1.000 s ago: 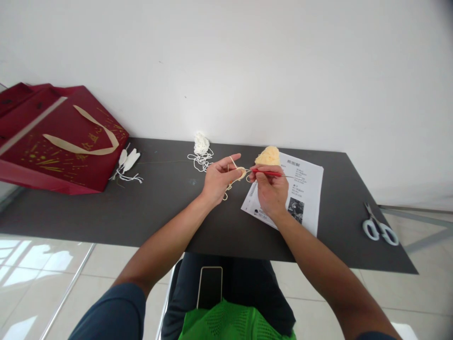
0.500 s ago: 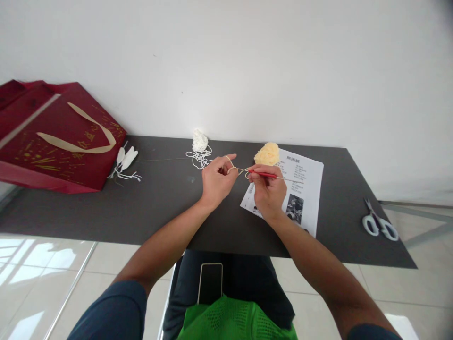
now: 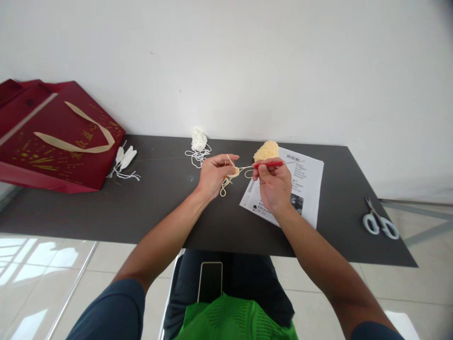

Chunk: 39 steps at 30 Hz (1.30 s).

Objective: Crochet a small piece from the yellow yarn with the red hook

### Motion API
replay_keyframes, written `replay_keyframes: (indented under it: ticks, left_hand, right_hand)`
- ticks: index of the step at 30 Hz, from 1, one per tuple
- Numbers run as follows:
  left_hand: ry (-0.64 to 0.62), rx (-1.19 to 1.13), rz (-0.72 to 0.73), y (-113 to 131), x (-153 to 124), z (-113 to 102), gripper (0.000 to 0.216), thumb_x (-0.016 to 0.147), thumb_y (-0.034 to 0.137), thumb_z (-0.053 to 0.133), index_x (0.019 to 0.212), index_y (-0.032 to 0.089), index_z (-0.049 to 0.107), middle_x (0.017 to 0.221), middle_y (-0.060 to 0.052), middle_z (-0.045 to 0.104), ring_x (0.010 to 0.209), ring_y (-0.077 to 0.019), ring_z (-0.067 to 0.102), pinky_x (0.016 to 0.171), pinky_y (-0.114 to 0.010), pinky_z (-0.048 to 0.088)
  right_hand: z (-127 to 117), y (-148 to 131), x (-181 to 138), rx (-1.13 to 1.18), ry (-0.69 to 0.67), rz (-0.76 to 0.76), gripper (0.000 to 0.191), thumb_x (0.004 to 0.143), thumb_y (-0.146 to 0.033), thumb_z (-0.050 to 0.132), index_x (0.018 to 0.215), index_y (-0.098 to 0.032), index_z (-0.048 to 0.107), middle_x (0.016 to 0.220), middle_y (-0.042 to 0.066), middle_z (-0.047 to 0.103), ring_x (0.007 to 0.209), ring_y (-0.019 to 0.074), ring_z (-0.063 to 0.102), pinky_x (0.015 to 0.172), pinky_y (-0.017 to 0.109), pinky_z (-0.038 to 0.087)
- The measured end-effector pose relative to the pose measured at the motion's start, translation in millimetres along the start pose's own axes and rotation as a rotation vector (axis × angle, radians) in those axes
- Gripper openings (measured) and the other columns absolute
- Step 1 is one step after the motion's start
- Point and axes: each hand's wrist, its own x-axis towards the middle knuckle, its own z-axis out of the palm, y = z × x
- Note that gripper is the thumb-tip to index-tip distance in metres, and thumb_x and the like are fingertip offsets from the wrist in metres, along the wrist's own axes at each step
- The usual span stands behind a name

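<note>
My right hand (image 3: 276, 185) is closed round the red handle of a crochet hook (image 3: 271, 164), whose metal shaft points left. In a pinch, my left hand (image 3: 215, 175) grips pale yellow yarn (image 3: 226, 185), with a strand running over its raised index finger and a loose loop hanging below the thumb. The hook's tip meets the yarn at my left fingertips; the exact stitch is too small to make out. Just behind my right hand lies a ball of yellow yarn (image 3: 267, 151), and a yarn loop shows between the hands.
Printed sheets (image 3: 307, 189) lie under my right hand on the dark table (image 3: 155, 208). Scissors (image 3: 380, 222) rest at the right. White yarn (image 3: 199, 141), small white tasselled pieces (image 3: 126, 158) and a red gift bag (image 3: 60, 141) are leftward. A phone (image 3: 210, 282) lies on my lap.
My right hand has shifted slightly right with the crochet hook, widening the gap between the hands. My left hand has turned, and a hanging yarn loop now shows beneath it.
</note>
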Motion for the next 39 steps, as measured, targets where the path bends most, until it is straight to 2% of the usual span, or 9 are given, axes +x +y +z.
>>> replay_keyframes:
  ticks: [7,13,16,19,22,29,31,35,39]
  left_hand:
    - [0.025,0.042,0.016,-2,-6,6,0.017,0.064,0.019,0.085,0.08,0.018,0.078,0.063,0.001,0.066,0.055,-0.0078,0.054,0.055,-0.022,0.039]
    - [0.04,0.039,0.078,-5,-7,6,0.013,0.07,0.021,0.084,0.081,0.019,0.078,0.064,0.001,0.065,0.057,-0.0082,0.053,0.055,-0.022,0.038]
    - [0.06,0.044,0.101,-4,-7,6,0.018,0.068,0.02,0.084,0.086,0.019,0.08,0.068,0.001,0.067,0.06,-0.0085,0.055,0.059,-0.023,0.041]
    - [0.042,0.063,0.105,-2,-6,6,0.034,0.068,0.019,0.083,0.102,0.021,0.081,0.073,0.002,0.069,0.062,-0.0085,0.057,0.061,-0.023,0.044]
    - [0.008,0.092,0.125,-2,-7,6,0.041,0.07,0.019,0.082,0.111,0.022,0.08,0.077,0.003,0.069,0.064,-0.0082,0.058,0.063,-0.023,0.046]
    - [0.018,-0.052,0.106,-2,-6,6,0.039,0.071,0.023,0.087,0.109,0.024,0.08,0.083,0.0,0.075,0.07,-0.0097,0.064,0.068,-0.024,0.049]
    - [0.036,-0.111,0.047,-1,-7,7,0.041,0.07,0.024,0.088,0.11,0.024,0.08,0.083,0.0,0.076,0.069,-0.0091,0.063,0.061,-0.022,0.044]
    - [0.054,-0.219,-0.057,4,-8,10,0.043,0.067,0.023,0.091,0.109,0.023,0.08,0.081,-0.002,0.076,0.06,-0.0051,0.057,0.048,-0.018,0.028]
    - [0.027,-0.308,-0.149,8,-8,10,0.041,0.065,0.022,0.093,0.104,0.021,0.081,0.079,-0.002,0.074,0.053,-0.0023,0.048,0.044,-0.018,0.023]
  right_hand:
    - [-5,12,0,-0.001,-0.047,0.096,0.013,0.09,-0.036,0.077,0.094,-0.026,0.069,0.094,-0.001,0.081,0.074,0.0112,0.074,0.07,0.026,0.066]
    - [1,13,-3,0.056,0.008,0.138,0.013,0.086,-0.032,0.082,0.091,-0.025,0.072,0.094,-0.001,0.083,0.074,0.0104,0.076,0.073,0.024,0.068]
    - [5,10,-4,0.046,0.028,0.134,0.016,0.084,-0.034,0.084,0.09,-0.024,0.072,0.093,0.0,0.083,0.072,0.0114,0.076,0.07,0.025,0.069]
    - [7,9,-5,0.018,0.02,0.111,0.018,0.085,-0.036,0.083,0.092,-0.024,0.071,0.094,0.0,0.083,0.073,0.0125,0.077,0.07,0.027,0.07]
    - [11,9,-8,-0.034,0.001,0.05,0.016,0.089,-0.035,0.079,0.096,-0.024,0.07,0.095,0.001,0.083,0.073,0.0129,0.077,0.072,0.029,0.07]
    - [16,5,-24,-0.295,0.037,-0.201,0.015,0.091,-0.031,0.077,0.105,-0.027,0.079,0.092,0.002,0.083,0.072,0.0165,0.078,0.07,0.033,0.069]
    - [14,5,-27,-0.407,0.009,-0.35,0.019,0.091,-0.027,0.076,0.109,-0.031,0.081,0.101,0.003,0.084,0.074,0.0178,0.079,0.074,0.037,0.07]
    - [6,9,-30,-0.592,-0.146,-0.562,0.035,0.09,-0.019,0.075,0.118,-0.039,0.078,0.121,0.001,0.081,0.102,0.0232,0.08,0.091,0.044,0.068]
    - [4,11,-27,-0.538,-0.157,-0.505,0.029,0.089,-0.021,0.076,0.113,-0.038,0.081,0.12,0.001,0.082,0.101,0.023,0.08,0.09,0.044,0.069]
